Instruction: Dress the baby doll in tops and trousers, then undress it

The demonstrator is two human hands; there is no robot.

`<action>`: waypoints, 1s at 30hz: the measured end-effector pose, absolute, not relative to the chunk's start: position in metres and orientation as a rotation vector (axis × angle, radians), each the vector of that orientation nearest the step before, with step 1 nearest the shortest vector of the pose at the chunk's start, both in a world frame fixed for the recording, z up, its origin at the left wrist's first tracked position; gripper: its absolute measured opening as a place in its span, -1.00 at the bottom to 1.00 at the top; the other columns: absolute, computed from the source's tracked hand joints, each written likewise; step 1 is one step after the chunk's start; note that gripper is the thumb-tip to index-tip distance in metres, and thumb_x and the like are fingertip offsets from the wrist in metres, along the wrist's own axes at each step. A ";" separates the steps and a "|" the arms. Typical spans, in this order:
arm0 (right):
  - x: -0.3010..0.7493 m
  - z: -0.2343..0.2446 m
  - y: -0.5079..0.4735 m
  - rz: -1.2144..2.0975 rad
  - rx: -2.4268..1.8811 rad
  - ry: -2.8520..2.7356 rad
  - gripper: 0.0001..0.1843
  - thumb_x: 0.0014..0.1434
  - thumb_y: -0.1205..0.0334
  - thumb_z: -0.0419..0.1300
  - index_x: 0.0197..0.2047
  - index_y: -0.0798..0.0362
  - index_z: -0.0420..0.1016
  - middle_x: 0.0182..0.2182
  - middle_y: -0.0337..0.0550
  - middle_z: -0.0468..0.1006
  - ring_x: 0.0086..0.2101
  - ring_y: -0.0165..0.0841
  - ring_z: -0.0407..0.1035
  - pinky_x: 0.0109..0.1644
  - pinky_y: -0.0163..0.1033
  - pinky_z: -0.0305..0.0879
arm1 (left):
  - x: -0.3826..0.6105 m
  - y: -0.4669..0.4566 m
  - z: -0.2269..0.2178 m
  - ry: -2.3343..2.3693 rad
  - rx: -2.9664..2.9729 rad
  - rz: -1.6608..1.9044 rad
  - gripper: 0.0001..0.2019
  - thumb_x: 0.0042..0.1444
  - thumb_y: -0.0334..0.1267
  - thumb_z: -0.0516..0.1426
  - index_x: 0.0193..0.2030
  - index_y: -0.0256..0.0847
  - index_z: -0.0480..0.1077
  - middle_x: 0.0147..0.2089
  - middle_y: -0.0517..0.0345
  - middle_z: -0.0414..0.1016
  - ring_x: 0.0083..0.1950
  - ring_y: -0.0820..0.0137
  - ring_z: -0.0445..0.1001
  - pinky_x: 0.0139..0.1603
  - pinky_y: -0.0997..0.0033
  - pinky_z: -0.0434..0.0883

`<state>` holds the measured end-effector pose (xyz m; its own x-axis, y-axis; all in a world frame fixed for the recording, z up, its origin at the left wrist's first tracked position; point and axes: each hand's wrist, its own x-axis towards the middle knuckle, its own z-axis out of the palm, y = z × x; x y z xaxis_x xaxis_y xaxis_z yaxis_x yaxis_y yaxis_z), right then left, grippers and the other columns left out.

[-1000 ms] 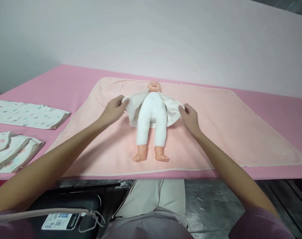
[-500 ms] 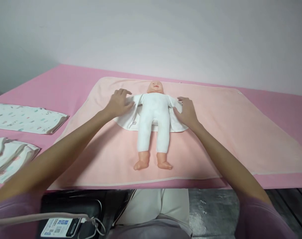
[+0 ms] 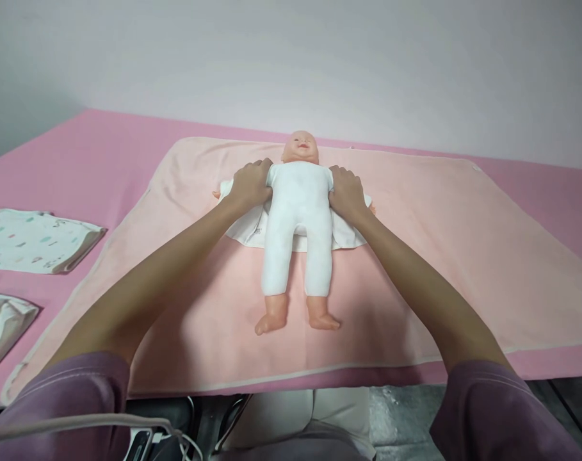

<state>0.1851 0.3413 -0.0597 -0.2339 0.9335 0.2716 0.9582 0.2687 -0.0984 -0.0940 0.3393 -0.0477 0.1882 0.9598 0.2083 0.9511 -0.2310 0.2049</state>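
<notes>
A baby doll (image 3: 299,202) in a white body suit lies on its back on a peach blanket (image 3: 194,307), head toward the wall and feet toward me. Under its back a white baby shirt (image 3: 348,238) is spread, its fronts lying out to both sides. My left hand (image 3: 250,184) is closed around the doll's upper arm at the picture's left. Its other arm is gripped the same way by my right hand (image 3: 347,194). Both thumbs rest close to the chest. Small doll hands peek out past my wrists; most of the arms and sleeves are hidden.
Folded printed baby clothes (image 3: 36,240) lie at the left, with another folded garment (image 3: 5,326) nearer me. The pink table (image 3: 122,147) runs back to the wall. A grey cable (image 3: 103,420) crosses the lower left.
Both hands have moved inward from the doll's outer arms and closed around its upper arms near the shoulders. The view has shifted slightly, with the doll appearing larger.
</notes>
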 end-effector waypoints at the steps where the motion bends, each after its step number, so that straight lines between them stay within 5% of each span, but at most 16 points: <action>1: 0.186 -0.061 0.342 -0.113 -1.727 -2.270 -0.40 0.32 0.44 0.04 0.41 0.24 0.33 0.27 0.40 0.50 0.22 0.20 0.35 0.33 0.29 0.29 | -0.094 0.340 -0.050 1.925 2.400 0.474 -0.43 0.21 -0.30 0.22 0.38 -0.27 0.41 0.30 -0.35 0.57 0.33 -0.27 0.52 0.24 -0.15 0.46; 7: 0.207 -0.077 0.262 -0.063 -1.359 -2.270 -0.31 0.49 0.20 0.08 0.62 0.10 0.16 0.55 0.30 0.25 0.48 0.15 0.16 0.51 0.30 0.21 | -0.118 0.279 -0.076 1.663 2.570 0.796 -0.32 0.45 -0.11 0.11 0.64 -0.22 0.17 0.70 -0.31 0.17 0.69 -0.20 0.15 0.59 -0.30 0.23; 9: 0.219 -0.083 0.219 -0.023 -1.281 -2.291 -0.39 0.51 0.16 0.13 0.56 0.04 0.27 0.49 0.25 0.34 0.43 0.13 0.24 0.47 0.25 0.27 | -0.136 0.242 -0.085 1.490 2.665 0.781 -0.34 0.50 -0.05 0.10 0.66 -0.13 0.16 0.74 -0.24 0.10 0.72 -0.14 0.12 0.65 -0.26 0.17; 13: 0.240 -0.094 0.173 0.124 -1.201 -2.326 -0.73 0.54 0.15 0.18 0.20 0.00 0.57 0.12 0.14 0.59 0.05 0.01 0.48 0.17 0.12 0.43 | -0.162 0.191 -0.095 1.312 2.722 0.710 -0.56 0.56 -0.06 0.07 0.48 -0.05 0.41 0.61 -0.14 0.35 0.57 -0.06 0.37 0.52 -0.15 0.33; 17: 0.252 -0.098 0.179 0.245 -1.087 -2.330 -0.82 0.56 0.12 0.21 0.05 -0.03 0.62 -0.12 -0.03 0.61 -0.14 -0.13 0.46 0.06 0.03 0.38 | -0.168 0.184 -0.095 1.280 2.693 0.726 -0.73 0.55 -0.05 0.11 0.16 -0.08 0.56 0.18 -0.05 0.66 0.16 0.07 0.58 0.27 -0.01 0.43; 24: 0.265 -0.098 0.184 0.329 -0.999 -2.310 -0.84 0.56 0.13 0.23 0.00 -0.04 0.63 -0.18 -0.10 0.62 -0.14 -0.17 0.49 0.07 0.01 0.38 | -0.167 0.186 -0.091 1.266 2.749 0.705 -0.66 0.54 -0.01 0.06 -0.23 -0.11 0.45 -0.31 0.06 0.54 -0.26 0.18 0.45 -0.06 0.06 0.36; 26: 0.265 -0.098 0.181 0.235 -0.997 -2.293 -0.82 0.56 0.12 0.22 0.05 -0.02 0.63 -0.10 -0.03 0.64 -0.11 -0.13 0.51 0.10 0.06 0.41 | -0.166 0.182 -0.089 1.267 2.777 0.755 -0.66 0.54 -0.02 0.05 -0.22 -0.11 0.49 -0.26 0.02 0.60 -0.22 0.16 0.50 -0.02 0.04 0.38; 30: 0.262 -0.097 0.177 0.196 -0.911 -2.325 -0.67 0.57 0.12 0.17 0.27 -0.03 0.61 0.22 0.10 0.64 0.23 -0.05 0.50 0.34 0.17 0.43 | -0.164 0.180 -0.085 1.130 2.790 0.757 -0.71 0.54 -0.03 0.10 0.06 -0.08 0.61 0.14 -0.04 0.72 0.16 0.12 0.62 0.27 0.03 0.43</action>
